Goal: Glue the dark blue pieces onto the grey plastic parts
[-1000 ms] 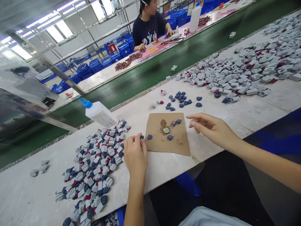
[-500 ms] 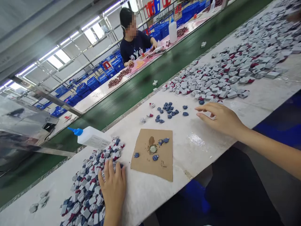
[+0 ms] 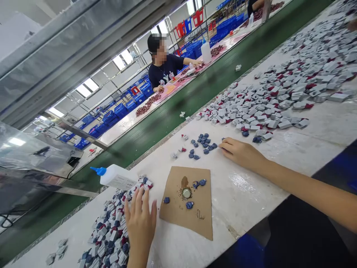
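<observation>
My left hand rests with fingers spread at the right edge of a heap of small grey, blue and dark red pieces. Nothing shows in its grasp. On the right, my right hand has its fingers drawn together low over the table, beside a loose group of small dark blue pieces. Its fingertips hide whatever lies under them. Between the hands lies a brown cardboard sheet bearing a round metal cap, several blue pieces and a brown stain.
A white bottle with a blue nozzle leans by the left heap. A wide spread of grey and dark red pieces covers the far right. Beyond the table runs a green conveyor belt; a co-worker sits across it.
My right hand has moved left, over two blue pieces that lay apart, and its fingers have drawn together. My left hand stays by the heap. The camera view has shifted.
</observation>
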A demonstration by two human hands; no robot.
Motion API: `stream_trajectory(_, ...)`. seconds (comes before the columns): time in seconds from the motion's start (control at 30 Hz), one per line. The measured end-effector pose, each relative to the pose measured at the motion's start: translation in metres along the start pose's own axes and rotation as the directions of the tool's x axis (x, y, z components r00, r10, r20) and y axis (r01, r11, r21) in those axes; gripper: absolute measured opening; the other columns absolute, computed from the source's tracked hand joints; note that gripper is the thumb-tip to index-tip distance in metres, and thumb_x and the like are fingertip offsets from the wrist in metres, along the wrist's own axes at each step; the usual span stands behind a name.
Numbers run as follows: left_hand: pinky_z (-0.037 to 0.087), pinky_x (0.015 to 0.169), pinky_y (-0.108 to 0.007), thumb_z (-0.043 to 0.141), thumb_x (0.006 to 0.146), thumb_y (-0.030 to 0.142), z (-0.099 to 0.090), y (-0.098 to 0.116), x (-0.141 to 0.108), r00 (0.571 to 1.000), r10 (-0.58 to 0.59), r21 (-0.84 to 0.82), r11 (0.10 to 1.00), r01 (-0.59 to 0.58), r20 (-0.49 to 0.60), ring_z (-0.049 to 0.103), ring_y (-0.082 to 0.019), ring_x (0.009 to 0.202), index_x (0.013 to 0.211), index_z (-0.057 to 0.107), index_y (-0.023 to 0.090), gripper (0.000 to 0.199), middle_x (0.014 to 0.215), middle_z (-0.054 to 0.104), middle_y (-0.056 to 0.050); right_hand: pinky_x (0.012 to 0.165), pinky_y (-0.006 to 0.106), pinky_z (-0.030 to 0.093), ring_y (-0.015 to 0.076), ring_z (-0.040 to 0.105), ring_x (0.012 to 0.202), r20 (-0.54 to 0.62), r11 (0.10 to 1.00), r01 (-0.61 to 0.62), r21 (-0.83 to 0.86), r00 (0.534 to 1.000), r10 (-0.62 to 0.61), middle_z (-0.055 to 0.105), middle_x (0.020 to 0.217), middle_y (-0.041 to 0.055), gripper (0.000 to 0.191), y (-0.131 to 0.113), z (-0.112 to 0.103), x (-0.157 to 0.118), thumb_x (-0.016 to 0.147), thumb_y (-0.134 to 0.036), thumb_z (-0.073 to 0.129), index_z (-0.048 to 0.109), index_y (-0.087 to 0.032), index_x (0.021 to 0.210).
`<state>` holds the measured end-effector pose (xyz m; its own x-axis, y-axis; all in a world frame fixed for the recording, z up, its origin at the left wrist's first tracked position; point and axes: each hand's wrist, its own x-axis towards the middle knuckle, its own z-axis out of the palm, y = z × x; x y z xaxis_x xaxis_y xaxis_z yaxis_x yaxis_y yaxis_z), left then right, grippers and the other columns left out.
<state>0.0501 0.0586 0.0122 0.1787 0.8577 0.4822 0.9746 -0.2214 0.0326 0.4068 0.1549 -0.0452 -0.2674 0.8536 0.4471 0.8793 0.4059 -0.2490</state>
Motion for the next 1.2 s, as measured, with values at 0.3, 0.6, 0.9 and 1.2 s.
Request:
stream_trajectory(0.3, 0.042, 0.079, -0.036, 0.061, 0.068, 0.027, 0.086, 0.046, 0.135, 0.959, -0.131, -0.502, 0.829, 0.246, 0.252, 0.058, -0.022, 0.085, 0.087, 0.060, 0.017, 0.022, 0.091, 0.064, -0.010, 0.072, 0.033, 0.047, 0.0197, 0.056, 0.087, -0.084, 0.995, 0.020, 0.095, 0.996, -0.012, 0.057, 0.099, 0.0106, 0.024, -0.002, -0.008, -0.009, 0.085, -0.015, 0.033, 0.054, -0.015, 0.097)
stream_trajectory(0.6, 0.029, 0.040, -0.017, 0.042, 0.077, 0.054, 0.034, 0.036, 0.065, 0.812, -0.408, -0.759, 0.335, 0.558, 0.417, 0.036, -0.006, 0.041, 0.069, 0.035, 0.021, 0.035, 0.053, 0.033, 0.008, 0.069, 0.028, 0.050, 0.0159, 0.060, 0.083, 0.143, 0.822, 0.090, 0.562, 0.968, -0.204, 0.063, 0.097, 0.0058, 0.022, -0.095, -0.034, -0.019, 0.086, -0.022, 0.042, 0.058, -0.019, 0.102)
stream_trajectory(0.9, 0.032, 0.035, -0.018, 0.042, 0.074, 0.050, -0.011, 0.043, -0.024, 0.701, -0.384, -0.776, -0.073, 0.626, 0.601, 0.047, -0.009, 0.051, 0.074, 0.041, 0.019, 0.031, 0.066, 0.044, 0.002, 0.058, 0.031, 0.046, 0.0205, 0.060, 0.077, 0.129, 0.839, 0.514, 0.175, 0.833, -0.538, 0.067, 0.087, 0.0094, 0.030, -0.142, 0.012, -0.004, 0.082, -0.006, 0.035, 0.062, -0.015, 0.092)
stream_trajectory(1.2, 0.049, 0.058, -0.023, 0.058, 0.074, 0.029, -0.012, 0.049, -0.043, 0.764, -0.265, -0.801, -0.061, 0.596, 0.589, 0.061, -0.014, 0.074, 0.090, 0.056, 0.017, 0.019, 0.087, 0.060, -0.005, 0.055, 0.028, 0.043, 0.0191, 0.059, 0.069, 0.258, 0.802, 0.585, 0.117, 0.762, -0.594, 0.066, 0.077, 0.0077, 0.026, -0.149, 0.007, 0.007, 0.077, -0.004, 0.042, 0.065, -0.015, 0.084)
